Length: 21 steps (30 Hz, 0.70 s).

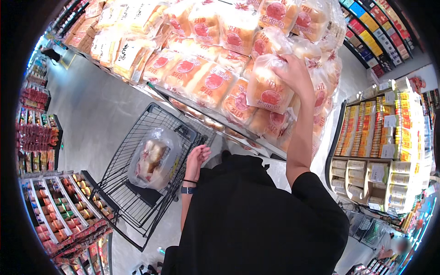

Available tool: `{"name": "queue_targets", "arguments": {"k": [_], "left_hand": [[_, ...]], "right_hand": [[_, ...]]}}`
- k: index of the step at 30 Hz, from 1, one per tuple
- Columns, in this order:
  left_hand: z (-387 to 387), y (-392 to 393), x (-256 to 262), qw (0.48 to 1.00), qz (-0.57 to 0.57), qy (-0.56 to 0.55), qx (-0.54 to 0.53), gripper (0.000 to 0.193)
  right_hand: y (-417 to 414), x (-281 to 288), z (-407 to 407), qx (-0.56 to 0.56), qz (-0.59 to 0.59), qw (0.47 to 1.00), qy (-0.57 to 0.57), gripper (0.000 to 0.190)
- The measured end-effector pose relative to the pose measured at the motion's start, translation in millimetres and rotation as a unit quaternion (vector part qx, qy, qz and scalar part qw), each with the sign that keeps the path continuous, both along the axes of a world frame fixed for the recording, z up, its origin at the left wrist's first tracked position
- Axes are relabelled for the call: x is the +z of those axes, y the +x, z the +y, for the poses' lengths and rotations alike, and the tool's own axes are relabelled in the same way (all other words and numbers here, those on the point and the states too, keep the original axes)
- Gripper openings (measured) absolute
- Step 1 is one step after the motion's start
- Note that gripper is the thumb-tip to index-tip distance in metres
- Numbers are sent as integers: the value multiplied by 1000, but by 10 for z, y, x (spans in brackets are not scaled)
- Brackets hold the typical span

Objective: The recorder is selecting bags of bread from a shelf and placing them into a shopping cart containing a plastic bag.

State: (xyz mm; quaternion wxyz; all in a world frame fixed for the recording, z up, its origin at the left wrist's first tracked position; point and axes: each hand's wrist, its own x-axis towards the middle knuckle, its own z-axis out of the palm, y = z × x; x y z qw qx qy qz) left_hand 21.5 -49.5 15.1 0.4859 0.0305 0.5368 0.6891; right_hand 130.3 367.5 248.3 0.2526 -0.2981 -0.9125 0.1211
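My right hand [295, 74] grips the gathered top of a clear plastic bag of bread [270, 86] printed with a red round mark. The bag hangs tilted over the near right part of a heaped bread display [215, 80], against other bags of the same kind. Whether it is lifted fully off them, I cannot tell. My left hand [198, 156] is held low in front of my body with loosely curled fingers and nothing in it. Close to its left stands a black wire shopping cart [120, 161], where a large clear plastic bag [154, 160] holds packaged bread.
Sliced bread with white labels [130, 56] fills the display's left side. A shelf of boxes and cans [374, 137] stands to the right. Racks of packaged goods [65, 206] flank the cart's handle end. Another person [388, 245] is at the lower right, near a second cart [364, 225].
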Motion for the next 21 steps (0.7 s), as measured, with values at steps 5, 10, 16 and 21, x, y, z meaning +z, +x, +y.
{"name": "queue_targets", "arguments": {"k": [5, 10, 16, 21], "left_hand": [[70, 9, 67, 1000, -5, -6, 8, 36], [177, 24, 95, 999, 21, -5, 26, 36], [378, 103, 26, 999, 5, -8, -32, 35], [578, 68, 156, 998, 7, -1, -58, 33]], "right_hand": [[-17, -63, 21, -5, -35, 999, -4, 48], [25, -114, -27, 32, 31, 999, -21, 39], [99, -27, -79, 59, 66, 993, -76, 31], [220, 296, -193, 83, 144, 971, -174, 29]]}}
